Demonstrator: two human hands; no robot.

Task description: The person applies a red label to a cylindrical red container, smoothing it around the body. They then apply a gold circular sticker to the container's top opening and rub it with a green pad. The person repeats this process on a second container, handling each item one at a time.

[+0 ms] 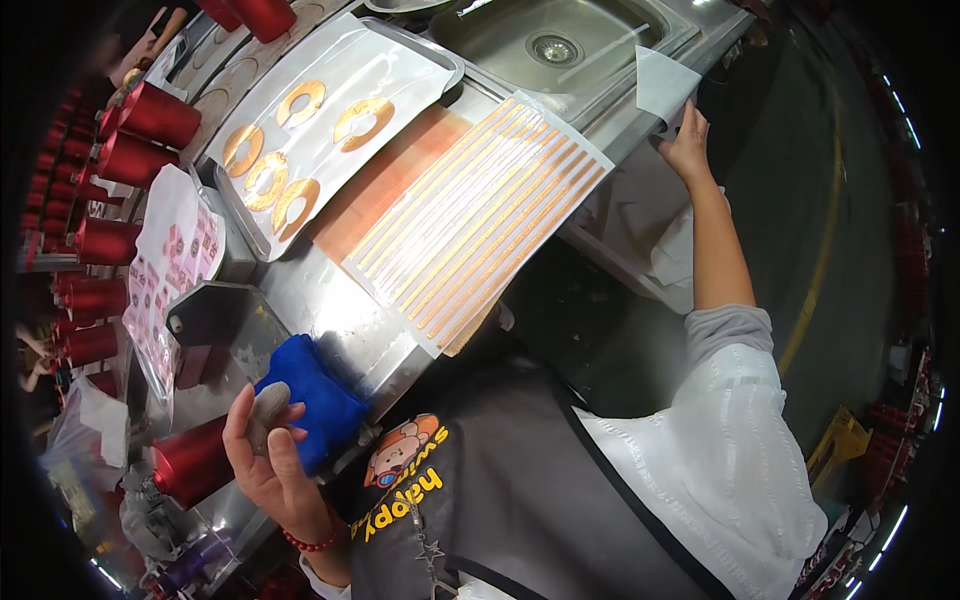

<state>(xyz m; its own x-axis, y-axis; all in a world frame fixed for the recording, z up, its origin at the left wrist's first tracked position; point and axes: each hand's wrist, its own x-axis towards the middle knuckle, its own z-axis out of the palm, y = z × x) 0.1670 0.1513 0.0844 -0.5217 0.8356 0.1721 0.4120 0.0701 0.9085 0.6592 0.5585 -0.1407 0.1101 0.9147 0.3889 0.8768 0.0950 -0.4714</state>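
Observation:
My left hand point(275, 465), a red beaded bracelet on its wrist, is closed round a small grey wad point(268, 410) that looks like cloth or sponge. Right beside it lies a folded blue cloth point(315, 395) at the table edge. My right arm reaches out to the far right, where my right hand point(685, 145) pinches a small white sheet point(665, 85) by its lower edge. Before me lies a white sheet with gold stripes point(480, 220), partly over an orange-brown board point(390, 185). Farther left, several gold C-shaped pieces point(265, 180) rest on white paper in a metal tray.
A steel sink point(560, 45) is set in at the far end. Beneath my right arm stands a white bin point(625, 235) with pale paper inside. Red metal cylinders point(158, 115) line the left side, near a pink-printed sheet point(175, 260) and a dark metal stand point(215, 320).

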